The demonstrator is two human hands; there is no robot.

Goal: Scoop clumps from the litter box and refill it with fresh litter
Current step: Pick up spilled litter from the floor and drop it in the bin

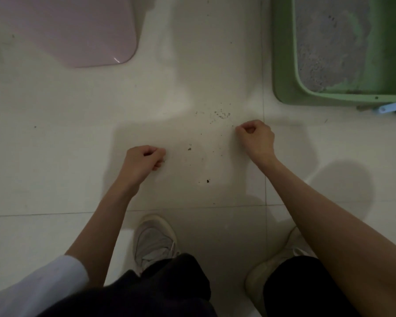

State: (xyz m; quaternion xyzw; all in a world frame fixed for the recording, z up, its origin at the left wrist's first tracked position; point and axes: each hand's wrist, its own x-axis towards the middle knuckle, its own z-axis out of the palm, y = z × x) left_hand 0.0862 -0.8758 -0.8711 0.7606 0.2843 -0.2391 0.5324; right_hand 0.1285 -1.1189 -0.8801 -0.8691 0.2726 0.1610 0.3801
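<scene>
the box [284, 65] lay far right of both curled, empty hands; right hand [256, 136] was nearer than left hand [142, 156].

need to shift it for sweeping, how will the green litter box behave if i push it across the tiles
The green litter box probably slides easily on the smooth tiled floor. Its thin layer of grey litter suggests modest weight. Pushed abruptly, loose litter would likely shift, perhaps adding to the scattered granules.
</scene>
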